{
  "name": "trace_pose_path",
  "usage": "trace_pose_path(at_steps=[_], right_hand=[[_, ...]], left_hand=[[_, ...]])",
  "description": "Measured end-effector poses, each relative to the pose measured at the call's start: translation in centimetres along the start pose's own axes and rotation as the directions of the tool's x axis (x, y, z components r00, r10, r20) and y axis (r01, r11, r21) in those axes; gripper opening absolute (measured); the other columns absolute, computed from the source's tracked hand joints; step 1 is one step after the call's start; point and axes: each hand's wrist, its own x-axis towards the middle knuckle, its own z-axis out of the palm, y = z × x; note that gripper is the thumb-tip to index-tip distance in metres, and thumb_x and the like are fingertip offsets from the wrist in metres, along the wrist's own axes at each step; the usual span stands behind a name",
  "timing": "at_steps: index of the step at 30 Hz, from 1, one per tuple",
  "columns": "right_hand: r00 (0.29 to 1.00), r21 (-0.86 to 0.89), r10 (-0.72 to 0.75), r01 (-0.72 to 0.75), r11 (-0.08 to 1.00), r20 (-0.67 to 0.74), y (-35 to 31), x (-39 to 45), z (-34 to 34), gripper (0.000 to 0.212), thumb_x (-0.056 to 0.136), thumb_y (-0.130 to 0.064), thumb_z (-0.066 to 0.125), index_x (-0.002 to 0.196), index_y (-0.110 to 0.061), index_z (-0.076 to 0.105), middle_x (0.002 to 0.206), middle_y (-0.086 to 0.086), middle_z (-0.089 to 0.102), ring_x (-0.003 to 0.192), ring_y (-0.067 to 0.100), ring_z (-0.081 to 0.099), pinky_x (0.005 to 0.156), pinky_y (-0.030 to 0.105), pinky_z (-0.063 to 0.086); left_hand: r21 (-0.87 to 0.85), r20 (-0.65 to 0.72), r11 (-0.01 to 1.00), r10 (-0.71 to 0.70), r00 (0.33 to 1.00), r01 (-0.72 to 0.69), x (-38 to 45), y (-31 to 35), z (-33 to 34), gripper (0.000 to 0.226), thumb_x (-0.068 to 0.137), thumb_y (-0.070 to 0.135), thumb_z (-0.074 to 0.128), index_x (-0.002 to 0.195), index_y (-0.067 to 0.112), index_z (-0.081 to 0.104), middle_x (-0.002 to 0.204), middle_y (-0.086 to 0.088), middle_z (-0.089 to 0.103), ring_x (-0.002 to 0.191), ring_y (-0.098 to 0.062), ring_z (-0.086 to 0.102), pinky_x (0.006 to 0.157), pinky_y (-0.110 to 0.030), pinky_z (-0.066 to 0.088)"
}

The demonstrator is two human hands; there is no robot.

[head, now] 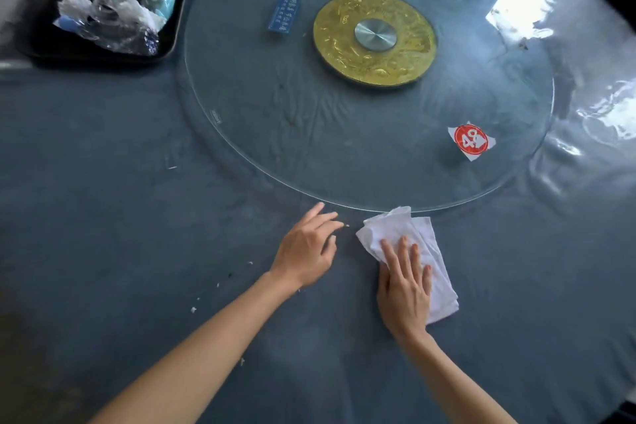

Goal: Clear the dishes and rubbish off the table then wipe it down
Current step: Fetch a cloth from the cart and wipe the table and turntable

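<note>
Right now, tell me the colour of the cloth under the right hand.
White, seen in the head view: cloth.

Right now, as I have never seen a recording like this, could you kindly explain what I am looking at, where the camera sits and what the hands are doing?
There is no machine here: a person wears one wide-angle camera on the head, looking forward and down, so both bare arms reach in from the bottom edge. The right hand lies flat on a folded white cloth, pressing it onto the blue-grey table. The left hand is open and holds nothing, its fingertips beside a small crumb; more crumbs lie to its left. Farther off is a round glass turntable on a gold hub, bearing a blue packet and a red and white label. At top left a black tray holds cleared dishes and wrappers.
</note>
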Motion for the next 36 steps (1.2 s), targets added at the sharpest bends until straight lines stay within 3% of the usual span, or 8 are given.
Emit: trace_pose_path(at_steps=[8,13,19,22,24,27,31,36], right_hand=[[0.986,0.08,0.165,-0.165,0.983,0.005,-13.2,2.3,4.0,0.062,0.097,-0.008,0.04,0.152,-0.037,0.035,0.17,-0.003,0.014,0.158,0.023,-0.003,0.124,0.054,0.0],[0.959,0.087,-0.235,0.223,0.971,0.161,-19.8,-0.1,6.5,0.075,0.096,-0.004,0.041,0.158,-0.042,0.024,0.169,-0.014,0.006,0.157,0.018,-0.009,0.124,0.049,-0.007],[0.684,0.19,-0.619,0.598,0.779,0.385,-20.2,-1.9,5.3,0.065,0.095,-0.013,0.033,0.152,-0.042,0.038,0.164,-0.018,0.023,0.157,0.017,0.007,0.127,0.046,0.006],[0.776,0.251,-0.614,0.572,0.781,0.143,-20.6,0.5,3.2,0.061,0.096,0.003,0.045,0.143,-0.035,0.054,0.156,-0.012,0.045,0.148,0.018,0.038,0.119,0.043,0.032],[0.887,0.33,-0.461,0.436,0.837,-0.005,-23.9,2.7,2.5,0.057,0.101,-0.001,0.046,0.138,-0.042,0.055,0.146,-0.017,0.055,0.134,0.013,0.052,0.108,0.022,0.041],[0.945,0.435,-0.326,0.294,0.851,-0.001,-31.7,6.9,3.7,0.06,0.101,-0.007,0.037,0.14,-0.052,0.047,0.132,-0.016,0.062,0.104,0.007,0.056,0.08,0.01,0.038],[0.864,0.327,-0.481,0.417,0.848,0.146,-39.5,12.0,8.3,0.051,0.106,-0.013,0.033,0.147,-0.041,0.044,0.161,-0.001,0.037,0.151,0.025,0.029,0.122,0.05,0.017],[0.615,0.17,-0.742,0.728,0.664,0.268,-38.8,11.6,10.0,0.043,0.11,-0.026,0.032,0.146,-0.048,0.043,0.168,-0.004,0.023,0.157,0.023,0.011,0.124,0.055,0.008]], left_hand=[[0.366,-0.059,0.865,-0.347,0.936,0.344,-5.6,-13.2,-6.5,0.063,0.098,0.044,0.018,0.158,0.026,0.026,0.167,-0.001,0.016,0.154,-0.027,0.008,0.122,-0.048,0.016],[0.39,0.02,0.896,-0.238,0.971,0.212,-8.4,-17.0,-7.9,0.063,0.099,0.044,0.012,0.159,0.025,0.014,0.167,0.006,0.006,0.155,-0.02,0.004,0.125,-0.043,0.009],[0.419,0.072,0.892,-0.22,0.973,0.171,-11.8,-20.3,-10.1,0.073,0.098,0.054,0.008,0.159,0.016,-0.001,0.165,0.007,-0.008,0.154,-0.017,-0.007,0.125,-0.039,-0.003],[0.446,0.007,0.862,-0.274,0.962,0.242,-12.9,-23.0,-12.1,0.074,0.097,0.055,0.009,0.159,0.016,-0.001,0.166,0.002,-0.008,0.154,-0.019,-0.007,0.125,-0.041,-0.001],[0.445,-0.093,0.829,-0.335,0.938,0.34,-13.1,-25.0,-13.9,0.072,0.097,0.053,0.014,0.16,0.018,0.009,0.167,-0.002,0.002,0.155,-0.022,0.001,0.125,-0.045,0.008],[0.442,-0.173,0.801,-0.366,0.914,0.404,-14.0,-27.7,-15.9,0.061,0.099,0.051,0.022,0.157,0.034,0.022,0.167,-0.005,0.012,0.154,-0.029,0.012,0.121,-0.051,0.017],[0.373,-0.3,0.776,-0.418,0.858,0.508,-15.2,-29.5,-15.4,0.057,0.1,0.046,0.026,0.157,0.038,0.023,0.168,-0.002,0.012,0.154,-0.026,0.012,0.121,-0.051,0.017],[0.351,-0.352,0.786,-0.393,0.849,0.509,-15.2,-30.3,-15.0,0.057,0.099,0.046,0.031,0.155,0.04,0.025,0.167,0.001,0.015,0.154,-0.023,0.011,0.122,-0.049,0.014]])
